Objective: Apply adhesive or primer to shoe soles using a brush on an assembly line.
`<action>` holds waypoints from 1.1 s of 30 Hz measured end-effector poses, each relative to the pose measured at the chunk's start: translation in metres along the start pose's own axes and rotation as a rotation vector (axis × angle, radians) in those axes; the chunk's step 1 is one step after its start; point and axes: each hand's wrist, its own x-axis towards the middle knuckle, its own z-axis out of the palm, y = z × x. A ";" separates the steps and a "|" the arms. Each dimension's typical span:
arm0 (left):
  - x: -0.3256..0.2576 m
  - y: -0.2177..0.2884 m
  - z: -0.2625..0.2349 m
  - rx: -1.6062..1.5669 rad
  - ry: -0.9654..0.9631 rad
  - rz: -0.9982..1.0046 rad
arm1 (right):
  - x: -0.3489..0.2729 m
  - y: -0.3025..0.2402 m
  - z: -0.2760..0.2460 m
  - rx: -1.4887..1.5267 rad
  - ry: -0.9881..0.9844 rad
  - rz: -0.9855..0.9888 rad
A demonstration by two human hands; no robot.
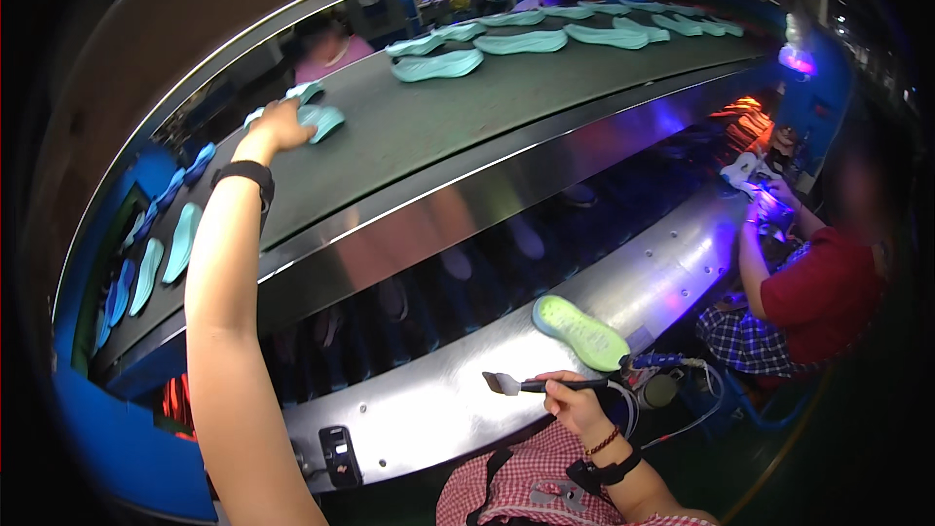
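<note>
A mint-green shoe sole [319, 120] lies on the far left of the dark conveyor belt [429, 127], and the left hand [280, 127] rests on it with its grip folded over the sole's near end, arm stretched far out. Nearer, the right hand [575, 401] has its grip closed round the handle of a small glue brush [531, 385], bristles pointing left over the curved steel ledge [429, 409]. Just right of the brush, a yellow-green sole [581, 331] rests on that ledge. More mint soles [531, 42] ride the belt farther along. At the right, a seated person in a red shirt [823, 297] works under purple light.
</note>
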 end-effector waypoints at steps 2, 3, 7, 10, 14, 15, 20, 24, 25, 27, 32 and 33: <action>0.011 0.015 0.013 0.081 -0.014 0.002 | -0.004 -0.002 -0.012 0.037 0.050 0.017; 0.013 0.020 0.018 0.064 -0.059 0.001 | -0.006 -0.002 -0.019 0.053 0.070 0.019; 0.027 0.010 0.044 -0.022 -0.230 -0.062 | -0.012 -0.004 -0.035 0.067 0.100 0.060; 0.028 -0.005 0.045 -0.061 -0.166 0.004 | -0.012 -0.006 -0.041 0.040 0.076 0.071; -0.005 -0.024 0.038 -0.149 -0.132 0.234 | -0.008 -0.005 -0.042 0.083 0.008 0.059; -0.027 -0.020 0.026 -0.205 -0.153 0.245 | -0.010 -0.009 -0.030 0.077 0.021 0.023; -0.151 -0.045 0.028 -0.870 0.298 0.136 | -0.010 -0.017 -0.012 -0.008 -0.039 -0.084; -0.266 -0.044 0.045 -1.856 0.793 -0.100 | -0.012 -0.020 0.003 -0.007 -0.085 -0.087; -0.283 -0.039 0.049 -1.997 0.536 -0.175 | -0.012 -0.022 0.009 -0.028 -0.120 -0.105; -0.313 -0.047 0.070 -2.128 0.060 -0.245 | -0.014 -0.025 0.019 -0.073 -0.155 -0.146; -0.402 0.002 0.124 -2.583 -0.325 -0.061 | -0.031 -0.026 0.050 -0.065 -0.241 -0.190; -0.416 0.009 0.141 -2.692 -0.518 -0.093 | -0.033 -0.022 0.052 -0.048 -0.267 -0.169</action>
